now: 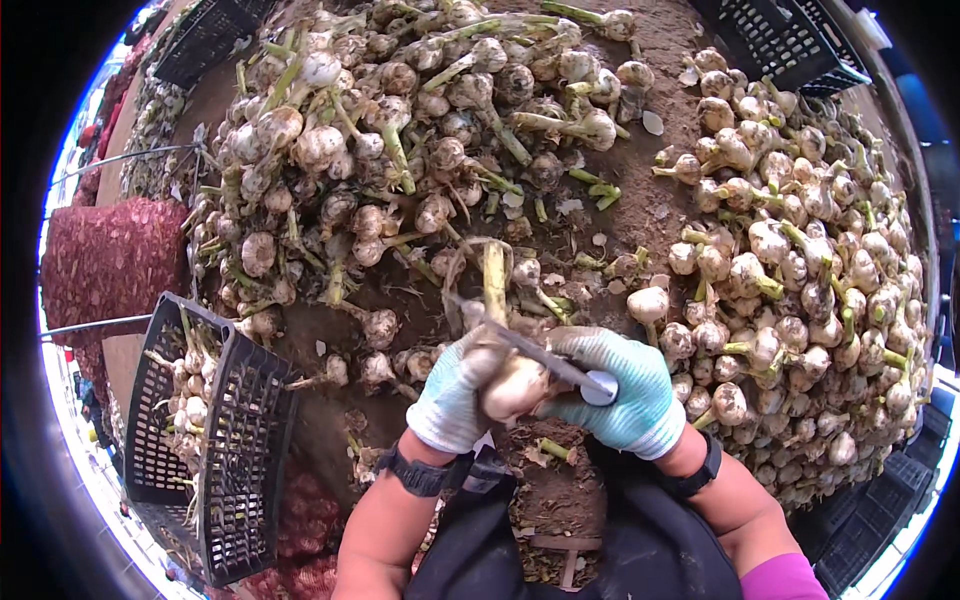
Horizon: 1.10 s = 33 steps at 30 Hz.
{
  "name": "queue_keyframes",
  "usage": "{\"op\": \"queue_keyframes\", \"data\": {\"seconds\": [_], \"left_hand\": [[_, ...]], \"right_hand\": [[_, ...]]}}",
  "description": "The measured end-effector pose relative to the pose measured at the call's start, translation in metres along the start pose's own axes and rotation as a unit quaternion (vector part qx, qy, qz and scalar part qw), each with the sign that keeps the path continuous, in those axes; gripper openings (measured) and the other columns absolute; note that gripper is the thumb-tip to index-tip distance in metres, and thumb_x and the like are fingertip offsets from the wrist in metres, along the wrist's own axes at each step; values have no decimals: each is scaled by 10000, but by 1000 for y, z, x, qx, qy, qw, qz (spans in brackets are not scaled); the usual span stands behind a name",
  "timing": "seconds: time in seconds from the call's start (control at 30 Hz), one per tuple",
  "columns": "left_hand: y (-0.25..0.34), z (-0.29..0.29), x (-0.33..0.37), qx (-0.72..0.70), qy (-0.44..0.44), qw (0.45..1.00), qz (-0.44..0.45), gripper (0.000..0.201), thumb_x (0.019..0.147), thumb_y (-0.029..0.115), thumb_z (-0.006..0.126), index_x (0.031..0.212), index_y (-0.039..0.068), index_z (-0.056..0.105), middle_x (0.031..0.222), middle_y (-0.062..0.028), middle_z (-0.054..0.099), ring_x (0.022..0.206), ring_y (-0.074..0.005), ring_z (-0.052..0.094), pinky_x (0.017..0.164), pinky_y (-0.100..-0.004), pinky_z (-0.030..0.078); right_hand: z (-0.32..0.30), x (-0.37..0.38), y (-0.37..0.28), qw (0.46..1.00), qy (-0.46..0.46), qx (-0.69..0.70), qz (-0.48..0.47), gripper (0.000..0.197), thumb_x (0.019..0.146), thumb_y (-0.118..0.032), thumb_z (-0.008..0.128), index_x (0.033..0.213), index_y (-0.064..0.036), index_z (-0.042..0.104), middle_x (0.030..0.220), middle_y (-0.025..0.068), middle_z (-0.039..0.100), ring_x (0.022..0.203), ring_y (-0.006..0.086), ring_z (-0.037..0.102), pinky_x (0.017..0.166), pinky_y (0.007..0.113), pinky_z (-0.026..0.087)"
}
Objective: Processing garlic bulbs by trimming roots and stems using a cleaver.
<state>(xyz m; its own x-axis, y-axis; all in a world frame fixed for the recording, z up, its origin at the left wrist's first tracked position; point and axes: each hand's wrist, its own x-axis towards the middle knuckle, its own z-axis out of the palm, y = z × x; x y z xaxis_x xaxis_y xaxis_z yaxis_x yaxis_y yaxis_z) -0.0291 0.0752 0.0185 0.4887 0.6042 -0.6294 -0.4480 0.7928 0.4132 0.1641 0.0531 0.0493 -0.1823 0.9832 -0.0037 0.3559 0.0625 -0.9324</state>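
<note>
In my gloved left hand point(450, 395) is a garlic bulb point(515, 390), its thick pale-green stem point(494, 280) pointing away from me. My gloved right hand point(635, 385) grips a knife point(540, 353) with a pale rounded handle end. The blade lies slantwise across the top of the bulb, close to the base of the stem. Whether it has cut into the stem cannot be made out. My right fingers are partly hidden behind the knife and bulb. A loose cut stem piece point(557, 450) lies below my hands.
A heap of dirty long-stemmed garlic point(390, 110) spreads ahead and left; a heap of cleaner, shorter-stemmed bulbs point(790, 250) lies right. Black crates stand at left point(240, 440), far left point(207, 40) and far right point(775, 40). A red mesh sack point(110, 260) sits left.
</note>
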Motion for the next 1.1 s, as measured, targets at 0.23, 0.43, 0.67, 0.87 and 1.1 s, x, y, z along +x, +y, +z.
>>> {"op": "queue_keyframes", "data": {"seconds": [0.23,0.43,0.67,0.87,1.1], "left_hand": [[-6,-5,-9,550,101,797,227,202,759,27,577,960,2,592,792,-88,629,704,-193,626,664,-303,503],[15,25,-13,306,110,934,145,298,826,28,571,1115,-6,507,917,-81,622,816,-158,613,700,-281,495],[51,-7,-1,575,62,788,213,483,741,4,614,1204,13,476,1154,-144,555,1068,-235,542,887,-359,462],[67,-160,11,931,180,316,34,637,602,193,702,1196,131,480,1171,-123,518,1126,-310,467,953,-450,358],[57,-88,8,738,245,620,102,711,519,322,774,1096,13,497,960,-175,587,881,-295,591,779,-349,487]], "right_hand": [[2,6,24,982,-40,-174,-56,300,652,-48,620,950,-83,611,768,144,601,650,339,602,588,391,503],[-6,-18,90,969,112,-119,188,195,671,-41,653,846,-27,568,619,56,551,563,179,546,564,303,464],[-4,-14,81,939,144,33,310,199,674,-100,718,772,-27,561,583,5,517,510,90,471,510,260,418],[8,-8,71,957,115,-19,265,222,664,-140,728,744,-25,556,588,11,523,546,93,486,530,254,418],[29,0,30,986,40,-141,82,250,698,-124,681,924,-58,600,763,136,619,660,303,613,583,341,495]]}}
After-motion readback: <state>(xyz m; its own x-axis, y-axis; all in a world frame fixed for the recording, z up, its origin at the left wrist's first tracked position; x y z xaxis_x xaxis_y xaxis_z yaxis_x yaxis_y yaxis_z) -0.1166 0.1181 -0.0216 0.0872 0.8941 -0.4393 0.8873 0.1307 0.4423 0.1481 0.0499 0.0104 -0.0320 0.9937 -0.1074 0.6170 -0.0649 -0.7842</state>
